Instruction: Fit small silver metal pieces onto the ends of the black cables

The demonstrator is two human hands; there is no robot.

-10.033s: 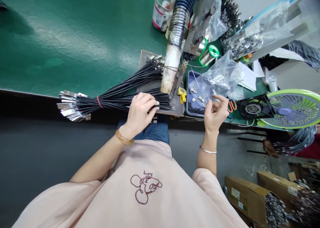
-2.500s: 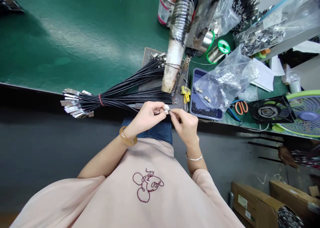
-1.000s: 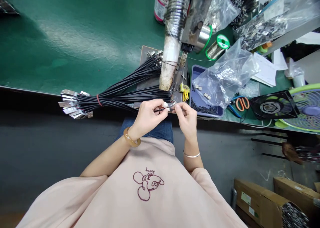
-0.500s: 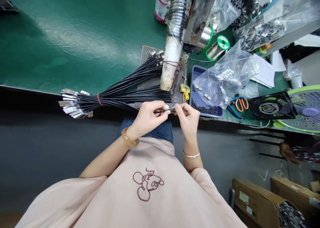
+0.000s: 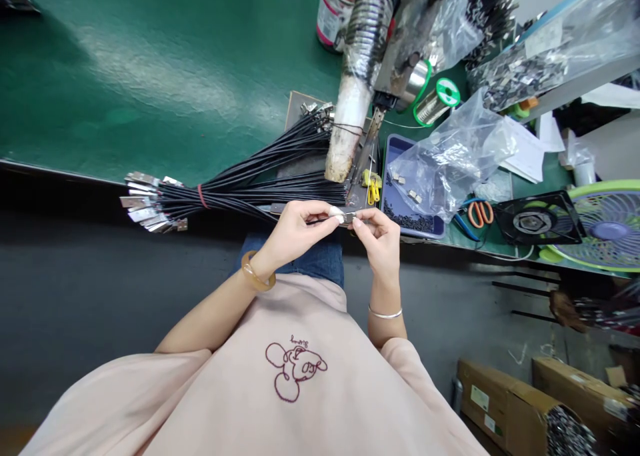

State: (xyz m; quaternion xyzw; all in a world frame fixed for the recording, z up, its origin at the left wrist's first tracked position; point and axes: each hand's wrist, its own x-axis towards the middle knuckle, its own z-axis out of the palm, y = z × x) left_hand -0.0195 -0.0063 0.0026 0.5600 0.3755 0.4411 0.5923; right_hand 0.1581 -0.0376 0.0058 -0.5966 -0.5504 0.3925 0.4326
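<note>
My left hand point(image 5: 300, 233) is closed in a pinch on the end of a black cable, with white wrapping on a fingertip. Facing it, my right hand point(image 5: 379, 239) pinches a small metal connector point(image 5: 349, 217) that sits between the fingertips of both hands. Whether the cable end is inside the connector cannot be made out. The bundle of black cables point(image 5: 240, 193) lies on the left, tied by a red band point(image 5: 202, 196), with silvery plugs point(image 5: 145, 203) hanging past the table edge. Its other ends fan out over a board point(image 5: 295, 106).
Above my hands hang a wrapped duct hose point(image 5: 345, 133) and a metal arm. To the right are a blue tray point(image 5: 437, 228) with small black parts, a plastic bag point(image 5: 450, 149), orange-handled pliers point(image 5: 481, 213), solder spools point(image 5: 437, 103), a yellow clip-like tool point(image 5: 373, 188) and fans point(image 5: 537, 219).
Between my fingertips the small metal connector now shows more plainly, and my right fingers have shifted slightly right. The whole view has moved a little.
</note>
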